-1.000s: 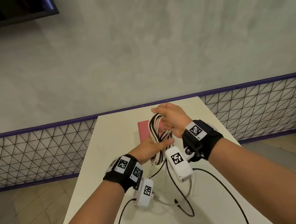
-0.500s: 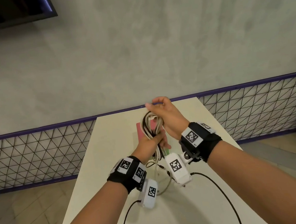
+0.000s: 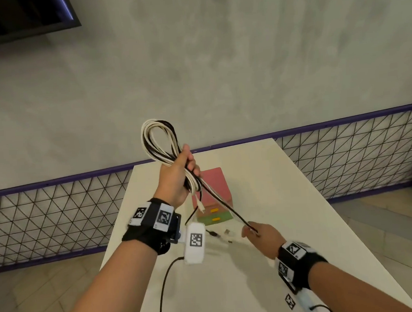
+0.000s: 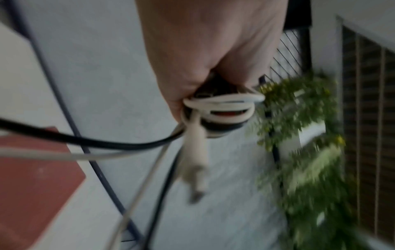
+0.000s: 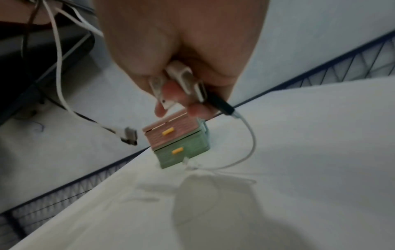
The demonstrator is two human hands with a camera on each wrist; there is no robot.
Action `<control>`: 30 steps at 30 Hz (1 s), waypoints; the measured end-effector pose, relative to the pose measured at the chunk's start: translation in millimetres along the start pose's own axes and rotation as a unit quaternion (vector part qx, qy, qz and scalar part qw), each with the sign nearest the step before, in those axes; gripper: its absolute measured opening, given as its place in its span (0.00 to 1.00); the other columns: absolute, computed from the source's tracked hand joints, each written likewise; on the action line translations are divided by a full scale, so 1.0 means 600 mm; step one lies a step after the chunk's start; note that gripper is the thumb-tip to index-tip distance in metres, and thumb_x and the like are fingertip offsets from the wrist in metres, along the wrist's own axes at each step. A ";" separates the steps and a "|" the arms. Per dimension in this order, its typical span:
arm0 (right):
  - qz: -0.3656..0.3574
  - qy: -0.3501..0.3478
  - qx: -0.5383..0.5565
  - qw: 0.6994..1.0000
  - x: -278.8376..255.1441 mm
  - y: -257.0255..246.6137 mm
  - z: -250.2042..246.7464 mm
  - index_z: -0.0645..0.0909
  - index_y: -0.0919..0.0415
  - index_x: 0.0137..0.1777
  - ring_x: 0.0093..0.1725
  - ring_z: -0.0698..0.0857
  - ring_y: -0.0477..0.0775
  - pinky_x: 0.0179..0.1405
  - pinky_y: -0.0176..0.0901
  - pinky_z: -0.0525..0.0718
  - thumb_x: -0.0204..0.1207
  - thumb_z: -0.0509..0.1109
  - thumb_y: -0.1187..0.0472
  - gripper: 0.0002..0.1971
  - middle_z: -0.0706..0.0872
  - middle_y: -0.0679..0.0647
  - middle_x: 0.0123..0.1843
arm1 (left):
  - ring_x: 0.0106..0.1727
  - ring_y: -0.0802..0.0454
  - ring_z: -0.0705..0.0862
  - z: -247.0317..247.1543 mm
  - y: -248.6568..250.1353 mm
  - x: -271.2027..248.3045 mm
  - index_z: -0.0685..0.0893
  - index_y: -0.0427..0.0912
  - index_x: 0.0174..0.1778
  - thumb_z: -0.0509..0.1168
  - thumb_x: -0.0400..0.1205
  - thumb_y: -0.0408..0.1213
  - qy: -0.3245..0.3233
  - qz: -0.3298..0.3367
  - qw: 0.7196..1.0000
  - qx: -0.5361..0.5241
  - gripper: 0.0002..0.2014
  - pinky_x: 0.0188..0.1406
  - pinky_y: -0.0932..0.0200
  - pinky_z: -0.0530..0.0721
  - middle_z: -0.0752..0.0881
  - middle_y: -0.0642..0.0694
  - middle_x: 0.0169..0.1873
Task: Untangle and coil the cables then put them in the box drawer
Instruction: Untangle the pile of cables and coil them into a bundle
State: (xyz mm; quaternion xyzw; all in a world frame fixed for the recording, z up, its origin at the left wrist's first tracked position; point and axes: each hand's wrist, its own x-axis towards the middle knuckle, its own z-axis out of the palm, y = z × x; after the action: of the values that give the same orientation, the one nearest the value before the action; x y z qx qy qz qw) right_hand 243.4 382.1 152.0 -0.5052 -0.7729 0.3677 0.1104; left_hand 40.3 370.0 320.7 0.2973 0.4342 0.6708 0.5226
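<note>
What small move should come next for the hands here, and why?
Probably bring the right hand back up to the left hand and lay the taut strands onto the cable loops. The left hand grips the loops; the right hand pinches the plug ends, and both drawers of the box look closed.

Head view: even, soft daylight, sharp centrally, wide-angle bowing at edges. Both wrist views dim, bluish, motion-blurred. Soft shadows fall on the table (image 5: 299,169); no glare observed.

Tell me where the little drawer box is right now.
In the head view the drawer box stands on the white table, mid-table, just beyond and between the raised left hand and the right hand.
</note>
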 end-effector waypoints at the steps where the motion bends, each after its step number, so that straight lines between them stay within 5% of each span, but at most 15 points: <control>1: 0.009 0.003 -0.034 0.999 0.003 0.007 -0.006 0.79 0.50 0.46 0.45 0.85 0.56 0.44 0.41 0.77 0.81 0.61 0.54 0.06 0.81 0.49 0.37 | 0.19 0.55 0.72 -0.003 -0.005 -0.001 0.74 0.43 0.31 0.61 0.85 0.45 0.000 -0.002 1.000 0.010 0.17 0.29 0.59 0.73 0.69 0.51 0.18; 2: 0.023 -0.003 -0.050 0.998 0.005 0.011 -0.011 0.80 0.52 0.52 0.52 0.85 0.58 0.48 0.42 0.77 0.79 0.64 0.49 0.10 0.82 0.51 0.43 | 0.20 0.55 0.72 -0.005 -0.013 -0.002 0.74 0.43 0.31 0.61 0.85 0.45 0.002 -0.003 1.000 0.022 0.17 0.28 0.59 0.73 0.69 0.51 0.19; 5: 0.025 -0.043 -0.092 0.994 0.000 0.002 -0.030 0.67 0.45 0.73 0.68 0.75 0.55 0.67 0.50 0.73 0.58 0.71 0.27 0.44 0.77 0.51 0.65 | 0.21 0.54 0.74 -0.011 -0.033 -0.004 0.74 0.43 0.31 0.61 0.85 0.46 0.001 -0.016 0.999 0.037 0.18 0.28 0.59 0.75 0.70 0.50 0.20; 7: -0.028 -0.048 -0.046 0.997 -0.003 -0.028 -0.054 0.59 0.40 0.76 0.75 0.66 0.52 0.75 0.52 0.65 0.50 0.72 0.24 0.53 0.68 0.49 0.73 | 0.22 0.53 0.77 -0.018 -0.045 -0.004 0.73 0.43 0.30 0.62 0.85 0.47 0.003 -0.030 0.999 0.045 0.18 0.31 0.56 0.74 0.71 0.48 0.22; 11: -0.120 -0.100 0.225 0.962 0.001 -0.132 -0.085 0.64 0.46 0.76 0.72 0.71 0.40 0.68 0.33 0.69 0.72 0.76 0.58 0.35 0.74 0.40 0.69 | 0.26 0.49 0.84 -0.011 -0.070 -0.020 0.78 0.43 0.23 0.62 0.83 0.50 -0.007 -0.048 0.996 0.078 0.23 0.31 0.56 0.83 0.79 0.45 0.22; 13: -0.136 -0.152 0.303 0.931 0.007 -0.156 -0.072 0.75 0.58 0.68 0.56 0.84 0.40 0.57 0.31 0.81 0.71 0.72 0.67 0.24 0.84 0.45 0.53 | 0.29 0.47 0.87 0.001 -0.077 -0.028 0.81 0.45 0.16 0.62 0.83 0.51 -0.017 -0.058 0.995 0.083 0.28 0.32 0.56 0.86 0.83 0.44 0.21; 15: -0.083 -0.139 0.404 0.900 0.003 -0.159 -0.049 0.79 0.66 0.46 0.33 0.87 0.50 0.37 0.38 0.87 0.71 0.71 0.66 0.06 0.80 0.53 0.29 | 0.32 0.46 0.87 0.006 -0.071 -0.027 0.80 0.46 0.18 0.62 0.82 0.52 -0.012 -0.054 0.996 0.071 0.26 0.34 0.54 0.85 0.83 0.47 0.21; 18: -0.034 -0.067 0.368 0.927 0.003 -0.118 -0.014 0.78 0.61 0.33 0.14 0.73 0.49 0.19 0.37 0.72 0.80 0.67 0.51 0.17 0.66 0.51 0.17 | 0.25 0.52 0.83 -0.008 -0.045 -0.007 0.71 0.46 0.24 0.63 0.81 0.55 0.040 -0.027 0.999 -0.001 0.22 0.32 0.56 0.75 0.73 0.50 0.20; 21: -0.058 0.025 0.220 0.973 0.005 -0.078 0.000 0.83 0.57 0.44 0.23 0.71 0.45 0.27 0.38 0.72 0.78 0.63 0.41 0.19 0.73 0.49 0.24 | 0.21 0.54 0.75 -0.029 -0.044 0.010 0.70 0.46 0.27 0.64 0.80 0.55 0.101 -0.026 0.994 -0.017 0.21 0.25 0.59 0.76 0.70 0.50 0.21; 24: -0.118 0.026 0.059 0.991 0.005 -0.072 0.001 0.75 0.55 0.64 0.36 0.77 0.49 0.40 0.39 0.75 0.84 0.55 0.45 0.18 0.80 0.52 0.37 | 0.27 0.51 0.76 -0.033 -0.061 0.021 0.75 0.41 0.33 0.65 0.80 0.55 0.175 -0.025 0.984 -0.013 0.21 0.30 0.55 0.78 0.74 0.48 0.24; 28: -0.121 -0.014 -0.066 0.990 0.004 -0.087 0.010 0.70 0.64 0.61 0.41 0.78 0.61 0.38 0.46 0.67 0.86 0.51 0.50 0.18 0.74 0.52 0.32 | 0.28 0.47 0.77 -0.043 -0.084 0.040 0.76 0.38 0.33 0.63 0.82 0.55 0.225 0.014 0.973 0.055 0.22 0.31 0.55 0.75 0.78 0.42 0.27; 30: -0.128 -0.034 -0.095 0.987 -0.002 -0.107 -0.003 0.71 0.66 0.62 0.48 0.81 0.65 0.39 0.44 0.66 0.87 0.51 0.53 0.17 0.81 0.62 0.41 | 0.26 0.46 0.77 -0.056 -0.101 0.048 0.77 0.36 0.32 0.62 0.82 0.55 0.225 0.047 0.962 0.148 0.24 0.28 0.57 0.75 0.79 0.40 0.26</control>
State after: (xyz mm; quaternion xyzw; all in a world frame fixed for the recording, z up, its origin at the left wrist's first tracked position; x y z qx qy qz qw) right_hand 200.3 367.8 197.2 -0.3969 -0.8663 0.2922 0.0813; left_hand 30.3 393.1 250.1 0.2329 0.6203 0.6725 0.3298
